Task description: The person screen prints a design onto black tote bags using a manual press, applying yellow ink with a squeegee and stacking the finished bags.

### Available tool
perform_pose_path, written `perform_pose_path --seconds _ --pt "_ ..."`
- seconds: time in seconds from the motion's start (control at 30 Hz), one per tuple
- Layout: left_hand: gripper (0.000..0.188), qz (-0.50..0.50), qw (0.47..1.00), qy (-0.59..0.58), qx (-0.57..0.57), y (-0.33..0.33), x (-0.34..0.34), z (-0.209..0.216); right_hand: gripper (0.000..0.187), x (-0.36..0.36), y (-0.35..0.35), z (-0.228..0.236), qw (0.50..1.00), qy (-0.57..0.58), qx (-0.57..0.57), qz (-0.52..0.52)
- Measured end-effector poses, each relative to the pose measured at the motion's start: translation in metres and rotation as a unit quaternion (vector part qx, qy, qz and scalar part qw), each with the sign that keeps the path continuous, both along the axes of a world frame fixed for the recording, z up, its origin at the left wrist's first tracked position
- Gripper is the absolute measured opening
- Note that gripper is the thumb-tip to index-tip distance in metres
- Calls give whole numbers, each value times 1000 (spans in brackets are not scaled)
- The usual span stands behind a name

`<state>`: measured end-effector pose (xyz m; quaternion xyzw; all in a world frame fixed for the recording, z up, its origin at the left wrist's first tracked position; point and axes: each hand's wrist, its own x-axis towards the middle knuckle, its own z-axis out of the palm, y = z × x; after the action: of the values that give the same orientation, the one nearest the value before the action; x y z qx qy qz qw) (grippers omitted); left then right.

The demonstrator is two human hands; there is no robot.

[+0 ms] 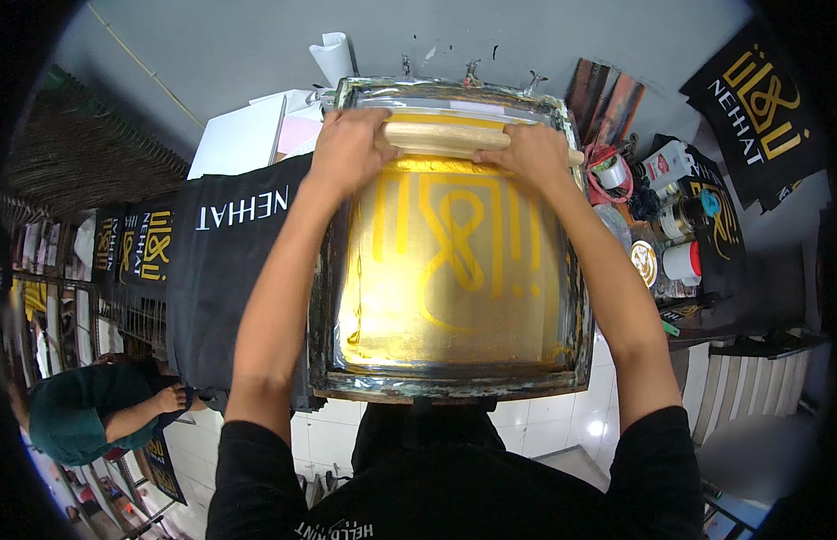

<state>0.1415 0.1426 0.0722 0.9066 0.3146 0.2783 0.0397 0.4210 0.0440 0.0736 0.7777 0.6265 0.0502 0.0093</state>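
Black shirt (409,486) fabric lies nearest the camera, at the lower edge. Beyond it is a rectangular screen frame (454,387) enclosing a gold-coated mesh (391,315), with black cloth (229,297) just beside it on the left. One wooden squeegee (445,137) lies crosswise at the far end of the frame, over the mesh. Both hands are closed on it: the left hand (351,148) around its left end, the right hand (529,155) right of centre, thumbs on the near side. Its lower edge is hidden; contact with the mesh cannot be confirmed. Handling: expect a stiff, fairly light bar, slippery where wet with gold ink (436,166). Grip the dry upper wood, hands well apart, pressing evenly; the mesh is probably taut and easily damaged.
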Motion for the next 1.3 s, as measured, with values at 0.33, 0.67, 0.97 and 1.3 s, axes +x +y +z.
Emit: perform_pose_path --seconds 0.33,0.67,0.97,1.3 --pt "26 -18 991 52 -118 -55 -16 -3 68 -15 -77 -16 997 29 53 40" --pt "24 -12 985 73 -153 -166 -72 -3 45 -67 -195 -24 992 79 80 63" --pt "36 -41 986 43 -157 -268 -124 -4 40 -121 -305 -31 987 115 87 66" --pt "139 19 999 -49 1 -270 -187 -79 30 -122 -317 -20 970 130 173 111"
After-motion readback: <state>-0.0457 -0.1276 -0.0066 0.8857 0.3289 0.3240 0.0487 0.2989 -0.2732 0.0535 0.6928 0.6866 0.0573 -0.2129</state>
